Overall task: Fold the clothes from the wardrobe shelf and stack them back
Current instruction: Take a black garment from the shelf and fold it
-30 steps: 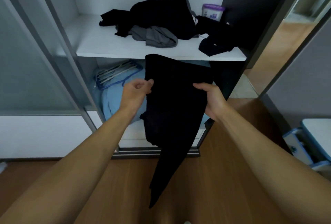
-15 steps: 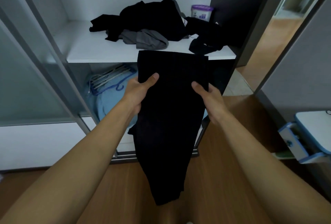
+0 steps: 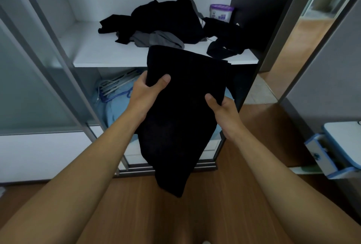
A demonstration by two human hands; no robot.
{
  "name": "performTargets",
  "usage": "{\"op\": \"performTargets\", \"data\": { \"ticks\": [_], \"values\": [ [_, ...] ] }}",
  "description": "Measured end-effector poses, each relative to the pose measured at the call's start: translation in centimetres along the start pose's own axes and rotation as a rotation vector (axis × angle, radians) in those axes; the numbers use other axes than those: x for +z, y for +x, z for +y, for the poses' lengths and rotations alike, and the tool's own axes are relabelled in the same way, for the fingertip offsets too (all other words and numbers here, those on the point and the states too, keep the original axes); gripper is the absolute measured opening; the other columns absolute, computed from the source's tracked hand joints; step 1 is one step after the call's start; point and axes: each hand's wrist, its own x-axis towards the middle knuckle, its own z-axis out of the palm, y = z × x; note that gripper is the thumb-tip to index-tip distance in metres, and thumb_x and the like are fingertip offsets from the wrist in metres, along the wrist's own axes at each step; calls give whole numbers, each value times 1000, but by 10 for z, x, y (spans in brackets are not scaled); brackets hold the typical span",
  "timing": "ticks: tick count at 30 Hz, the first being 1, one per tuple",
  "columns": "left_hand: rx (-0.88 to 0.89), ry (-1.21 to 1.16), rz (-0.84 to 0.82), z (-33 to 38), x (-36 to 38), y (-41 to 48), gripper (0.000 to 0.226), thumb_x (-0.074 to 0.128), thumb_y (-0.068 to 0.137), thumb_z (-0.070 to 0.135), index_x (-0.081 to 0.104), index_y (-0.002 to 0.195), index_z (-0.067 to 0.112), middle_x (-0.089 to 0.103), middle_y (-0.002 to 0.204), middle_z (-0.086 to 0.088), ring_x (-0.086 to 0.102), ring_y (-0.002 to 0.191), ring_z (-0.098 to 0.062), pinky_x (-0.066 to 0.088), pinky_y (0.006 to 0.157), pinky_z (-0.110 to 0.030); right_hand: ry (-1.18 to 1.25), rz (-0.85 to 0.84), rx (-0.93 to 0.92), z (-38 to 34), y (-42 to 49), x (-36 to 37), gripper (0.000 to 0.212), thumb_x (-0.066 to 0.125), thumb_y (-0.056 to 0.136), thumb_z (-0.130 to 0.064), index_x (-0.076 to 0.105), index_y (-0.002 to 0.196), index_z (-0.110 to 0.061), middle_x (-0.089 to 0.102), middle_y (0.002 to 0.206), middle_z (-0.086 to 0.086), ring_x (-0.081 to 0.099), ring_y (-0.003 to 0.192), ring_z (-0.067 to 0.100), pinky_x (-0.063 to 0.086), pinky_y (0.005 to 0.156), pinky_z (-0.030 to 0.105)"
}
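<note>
Mostly, the black cloth (image 3: 185, 117) is too dark to read: its folds and seams do not show, so what kind of clothing it is cannot be told. It hides the fingers of both hands, and only the two thumbs show on its front side. The left hand (image 3: 145, 92) grips the cloth's left edge, higher up. The right hand (image 3: 224, 111) grips the right edge, a bit lower. The cloth hangs between them in front of the wardrobe. Its top edge sits tilted, just in front of the white shelf (image 3: 109, 54), and its bottom end dangles over the wooden floor (image 3: 224, 195). On the shelf lies one messy pile of black clothes (image 3: 168, 19). How many are in it cannot be counted, since they blend together. One grey garment (image 3: 160, 39) pokes out at the pile's front, and one more black piece (image 3: 224, 48) lies near the shelf's right end. One tub with a purple lid (image 3: 221, 12) stands at the back. Below the shelf, some hangers (image 3: 117, 82) rest on a light blue cloth (image 3: 117, 109), partly hidden.
</note>
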Motion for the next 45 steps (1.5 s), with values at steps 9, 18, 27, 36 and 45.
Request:
{"op": "performTargets", "data": {
  "ticks": [9, 18, 27, 36, 45],
  "values": [
    [-150, 25, -62, -32, -2, -15, 32, 78, 79, 50, 74, 99, 25, 79, 95, 5, 75, 88, -13, 57, 68, -20, 266, -68, 343, -34, 23, -20, 44, 74, 86, -44, 68, 120, -17, 76, 112, 4, 74, 100, 19, 61, 77, 28],
    [-272, -94, -164, -6, -6, 0, 57, 81, 70, 60, 75, 107, 18, 77, 106, -3, 74, 100, -19, 59, 73, -23, 251, -148, 278, -4, 0, -29, 24, 80, 84, -29, 74, 107, -28, 76, 110, 1, 73, 102, 16, 59, 80, 23],
    [-413, -95, -182, -18, -22, -13, 15, 74, 89, 25, 81, 80, 15, 78, 94, -13, 76, 84, -25, 60, 65, -32, 423, -168, 665, -25, 4, -36, 41, 72, 87, -35, 70, 119, -10, 73, 118, 12, 71, 104, 25, 58, 91, 39],
    [-559, -50, -99, -9, -32, -15, 27, 75, 87, 30, 76, 98, 6, 77, 95, -15, 76, 79, -26, 60, 64, -35, 575, -316, 484, 8, -30, -9, 41, 76, 87, -25, 69, 126, -12, 66, 132, 12, 63, 122, 26, 55, 97, 36],
    [-206, 249, 405, -44, -78, -37, 22, 50, 96, 7, 69, 89, 16, 70, 78, 0, 63, 68, -14, 49, 66, -24, 669, -251, 577, 15, -25, -1, 38, 63, 95, -41, 74, 118, -14, 66, 132, 11, 63, 122, 27, 53, 100, 40]
  ]
}}
